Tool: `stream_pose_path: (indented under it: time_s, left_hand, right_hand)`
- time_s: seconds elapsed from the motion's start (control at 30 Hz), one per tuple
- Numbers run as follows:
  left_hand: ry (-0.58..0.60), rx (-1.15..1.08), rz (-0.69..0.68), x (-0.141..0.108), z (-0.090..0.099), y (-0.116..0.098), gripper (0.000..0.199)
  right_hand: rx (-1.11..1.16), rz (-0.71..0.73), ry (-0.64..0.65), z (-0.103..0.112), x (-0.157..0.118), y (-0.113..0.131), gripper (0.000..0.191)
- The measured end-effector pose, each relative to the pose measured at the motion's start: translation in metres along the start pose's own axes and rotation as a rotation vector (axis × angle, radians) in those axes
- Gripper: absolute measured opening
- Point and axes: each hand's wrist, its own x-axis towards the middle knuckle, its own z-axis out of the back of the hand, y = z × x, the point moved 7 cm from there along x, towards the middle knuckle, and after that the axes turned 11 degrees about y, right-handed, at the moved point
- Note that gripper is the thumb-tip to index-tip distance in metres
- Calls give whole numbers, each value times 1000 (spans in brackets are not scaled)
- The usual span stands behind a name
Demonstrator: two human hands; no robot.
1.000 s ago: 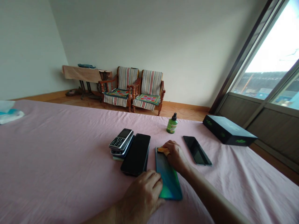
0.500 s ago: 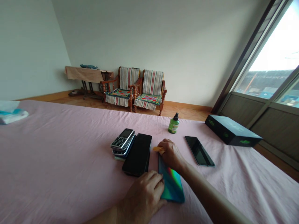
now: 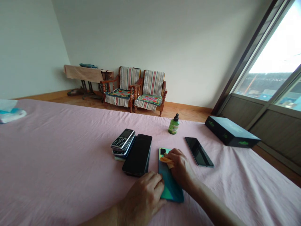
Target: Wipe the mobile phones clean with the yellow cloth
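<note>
A blue-green smartphone (image 3: 171, 190) lies back up on the pink sheet, its dark camera block showing at the far end. My left hand (image 3: 144, 196) grips its near left edge with bent fingers. Bunched under the fingers of my right hand (image 3: 181, 166) is a small orange-yellow cloth (image 3: 166, 160), pressed on the phone's back just below the camera. To the left lies a black smartphone (image 3: 138, 155), which seems to rest on another phone. Beside that, a silver keypad phone (image 3: 123, 139) tops a stack of several phones.
A green spray bottle (image 3: 173, 125) stands beyond the phones. On the right are another dark-screened phone (image 3: 198, 151) and a black box (image 3: 231, 131). A tissue pack (image 3: 13, 114) sits at the far left of the pink sheet (image 3: 58, 163). Two wooden chairs (image 3: 150, 91) stand by the wall.
My right hand has drawn the cloth back from beyond the phone's far end and slightly right, so the camera block now shows. My left hand has stayed at the phone's edge.
</note>
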Motion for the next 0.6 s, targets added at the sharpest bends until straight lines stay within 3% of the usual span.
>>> stream_pose_path:
  time_s: [0.17, 0.4, 0.6]
  left_hand:
    - [30, -12, 4, 1, -3, 1, 25]
    - [58, -3, 42, 1, -6, 3, 24]
    - [57, 23, 13, 3, -4, 1, 26]
  right_hand:
    - [39, 74, 64, -7, -4, 13, 33]
    - [8, 124, 94, -14, 14, 27, 28]
    - [-12, 21, 15, -4, 5, 8, 23]
